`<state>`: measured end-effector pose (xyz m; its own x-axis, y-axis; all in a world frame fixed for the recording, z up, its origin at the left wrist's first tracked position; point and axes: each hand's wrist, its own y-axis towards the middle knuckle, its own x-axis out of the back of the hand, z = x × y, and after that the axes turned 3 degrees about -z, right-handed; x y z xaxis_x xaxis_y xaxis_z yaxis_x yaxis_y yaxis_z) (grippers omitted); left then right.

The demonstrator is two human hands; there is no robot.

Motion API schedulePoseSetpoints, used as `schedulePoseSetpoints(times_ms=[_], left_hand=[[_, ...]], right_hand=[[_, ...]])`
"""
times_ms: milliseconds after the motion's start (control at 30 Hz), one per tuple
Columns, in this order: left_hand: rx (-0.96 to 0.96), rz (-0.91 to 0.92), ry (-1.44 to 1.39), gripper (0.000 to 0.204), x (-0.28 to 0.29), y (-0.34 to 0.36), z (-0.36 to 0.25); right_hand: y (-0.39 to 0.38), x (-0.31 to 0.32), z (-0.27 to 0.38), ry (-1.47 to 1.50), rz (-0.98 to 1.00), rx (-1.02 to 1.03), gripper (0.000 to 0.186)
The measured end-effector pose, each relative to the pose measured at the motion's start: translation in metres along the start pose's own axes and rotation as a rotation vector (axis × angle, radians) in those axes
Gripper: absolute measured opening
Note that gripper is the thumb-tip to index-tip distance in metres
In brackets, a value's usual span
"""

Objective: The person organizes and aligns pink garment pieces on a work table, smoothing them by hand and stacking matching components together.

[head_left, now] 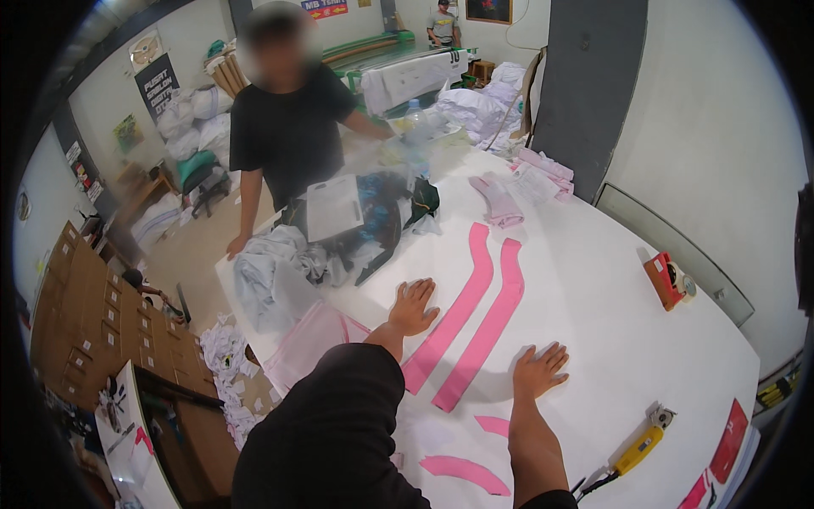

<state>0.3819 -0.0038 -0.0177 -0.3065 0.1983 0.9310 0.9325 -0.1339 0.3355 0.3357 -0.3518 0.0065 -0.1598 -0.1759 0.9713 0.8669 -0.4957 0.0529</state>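
My left hand [414,306] rests palm down on the white table [585,314], its fingers apart and holding nothing. It lies just left of two long pink fabric strips, each bent near its far end. The left strip [455,312] is nearest to that hand; the right strip [487,334] runs alongside it with a narrow gap. On the other side, my right hand [540,371] is also flat on the table with spread fingers, apart from the strips. Near my right forearm are a short curved pink piece [465,473] and another pink piece [492,424], partly hidden by the arm.
A yellow electric cutter [640,450] with a cord lies at the right front. Further back stands a red tape dispenser [666,280]. Folded pink fabric [498,202] and piled grey cloth [275,270] sit toward the far side. Across the table stands a person in black [288,127].
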Motion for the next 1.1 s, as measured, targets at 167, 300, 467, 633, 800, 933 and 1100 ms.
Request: schedulePoseSetpoints(times_ms=[167, 300, 467, 633, 800, 933, 1100], left_hand=[[-0.01, -0.001, -0.026, 0.074, 0.003, 0.001, 0.002], [-0.01, -0.02, -0.036, 0.073, 0.001, -0.001, 0.001], [-0.015, -0.025, -0.044, 0.07, 0.002, 0.001, 0.002], [-0.018, -0.044, -0.032, 0.071, 0.002, 0.0, 0.002], [0.0, -0.04, -0.064, 0.071, 0.004, 0.0, 0.002], [-0.002, -0.04, -0.07, 0.071, 0.004, 0.0, 0.001], [-0.001, -0.046, -0.039, 0.073, -0.001, -0.001, 0.005]], right_hand=[[0.0, -0.001, 0.002, -0.038, -0.002, -0.001, 0.072], [0.0, -0.005, 0.002, -0.076, -0.031, 0.01, 0.072], [-0.001, 0.001, 0.004, -0.093, 0.003, 0.01, 0.07], [0.001, -0.01, 0.001, -0.086, -0.044, 0.016, 0.07], [0.0, -0.007, 0.003, -0.095, -0.032, 0.018, 0.071], [-0.001, -0.006, 0.004, -0.096, -0.022, 0.014, 0.071], [0.001, -0.014, 0.0, -0.064, -0.053, 0.038, 0.073]])
